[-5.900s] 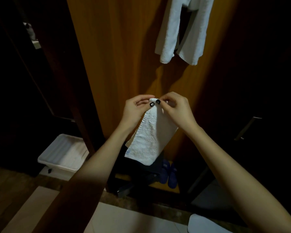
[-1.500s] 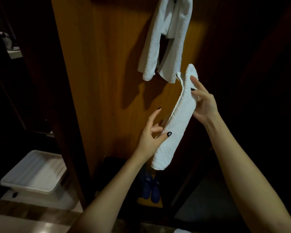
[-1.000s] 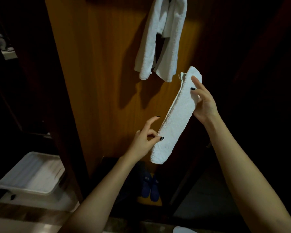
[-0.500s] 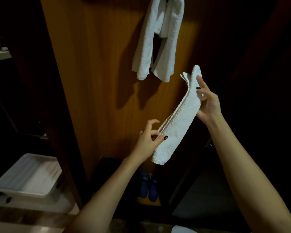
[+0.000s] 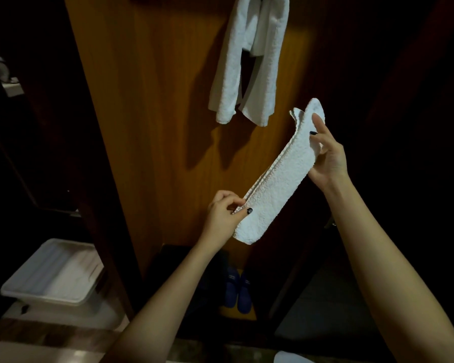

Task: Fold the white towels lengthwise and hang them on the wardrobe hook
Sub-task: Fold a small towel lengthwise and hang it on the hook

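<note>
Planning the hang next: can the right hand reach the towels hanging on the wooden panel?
Probably yes. The right hand, gripping the upper end of the folded towel, is below and right of the hanging towels with nothing between. The left hand pinches the lower end; the hook is unseen.

We hold the folded towel [image 5: 278, 176] slantwise between our left hand [image 5: 224, 213] and right hand [image 5: 325, 155], so it bars the way straight ahead. Above, the hung towels [image 5: 249, 61] cover part of the wardrobe panel [image 5: 155, 127]; bare wood shows between their lower ends and our towel's top, and to their left. Low down sit a white tub [image 5: 53, 273], leftward, and blue slippers [image 5: 237, 292].
</note>
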Tool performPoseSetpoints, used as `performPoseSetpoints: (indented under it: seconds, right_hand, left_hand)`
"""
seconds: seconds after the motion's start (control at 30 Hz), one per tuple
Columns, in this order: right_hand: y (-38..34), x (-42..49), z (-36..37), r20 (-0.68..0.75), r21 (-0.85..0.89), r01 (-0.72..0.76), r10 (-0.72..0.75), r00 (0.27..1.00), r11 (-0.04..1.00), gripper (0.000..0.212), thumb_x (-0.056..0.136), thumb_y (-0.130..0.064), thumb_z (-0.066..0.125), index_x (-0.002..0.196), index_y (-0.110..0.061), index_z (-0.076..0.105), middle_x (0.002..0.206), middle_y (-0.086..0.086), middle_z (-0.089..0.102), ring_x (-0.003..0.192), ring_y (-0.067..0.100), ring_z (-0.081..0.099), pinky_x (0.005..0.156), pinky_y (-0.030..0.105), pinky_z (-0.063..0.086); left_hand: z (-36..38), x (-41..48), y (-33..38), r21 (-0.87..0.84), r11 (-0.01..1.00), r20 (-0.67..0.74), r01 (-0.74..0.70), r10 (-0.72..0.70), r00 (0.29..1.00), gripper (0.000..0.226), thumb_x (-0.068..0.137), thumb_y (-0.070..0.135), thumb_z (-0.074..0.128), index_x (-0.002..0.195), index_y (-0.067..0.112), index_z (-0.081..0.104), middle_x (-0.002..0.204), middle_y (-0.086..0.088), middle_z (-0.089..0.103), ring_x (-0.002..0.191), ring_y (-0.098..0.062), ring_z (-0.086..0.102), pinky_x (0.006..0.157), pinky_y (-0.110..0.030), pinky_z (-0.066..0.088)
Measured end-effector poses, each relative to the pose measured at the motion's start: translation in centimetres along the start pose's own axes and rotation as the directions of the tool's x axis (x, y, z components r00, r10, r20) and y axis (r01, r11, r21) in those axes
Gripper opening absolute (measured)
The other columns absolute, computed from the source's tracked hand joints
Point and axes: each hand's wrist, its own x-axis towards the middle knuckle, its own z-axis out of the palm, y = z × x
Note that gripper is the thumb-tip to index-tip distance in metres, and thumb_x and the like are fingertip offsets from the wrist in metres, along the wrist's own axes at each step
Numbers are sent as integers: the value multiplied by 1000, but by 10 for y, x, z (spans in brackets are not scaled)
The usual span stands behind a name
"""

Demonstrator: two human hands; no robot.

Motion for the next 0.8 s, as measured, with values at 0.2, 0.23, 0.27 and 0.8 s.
performPoseSetpoints:
  seconds: [0.2, 0.23, 0.27, 0.8]
  right_hand:
    - [1, 2, 1, 23, -74, 25, -23, 999, 997, 45, 73, -7, 64, 115, -22, 68, 120, 9, 59, 88, 17, 68, 78, 33, 55]
    - [1, 2, 1, 30, -91, 31, -29, 999, 995, 44, 75, -8, 63, 116, -23, 67, 123, 9, 58, 91, 17, 67, 79, 33, 55]
    - [2, 2, 1, 33, -108, 42, -39, 999, 993, 43, 77, -8, 62, 116, -24, 67, 124, 8, 58, 95, 17, 66, 81, 34, 55]
    - [1, -2, 3, -48, -204, 117, -129, 990, 972, 39, 90, -3, 54, 116, -28, 68, 136, 2, 52, 124, 24, 52, 90, 35, 55]
  left_hand:
    - [-1, 1, -2, 93, 995, -13, 48, -47, 999, 10, 84, 22, 71, 81, 26, 62, 79, 13, 61, 68, 0, 52, 58, -13, 42]
    - [-1, 1, -4, 117, 992, -14, 47, -46, 999, 12, 85, 21, 70, 82, 26, 60, 80, 13, 59, 67, 0, 51, 57, -13, 41]
    - [-2, 0, -5, 134, 990, 5, 39, -40, 999, 13, 85, 19, 69, 84, 26, 58, 83, 14, 57, 69, 1, 51, 57, -11, 41]
    - [-37, 23, -15, 241, 956, 357, -167, 72, 931, 21, 88, 5, 59, 95, 24, 61, 105, 11, 46, 96, 8, 45, 78, -1, 30]
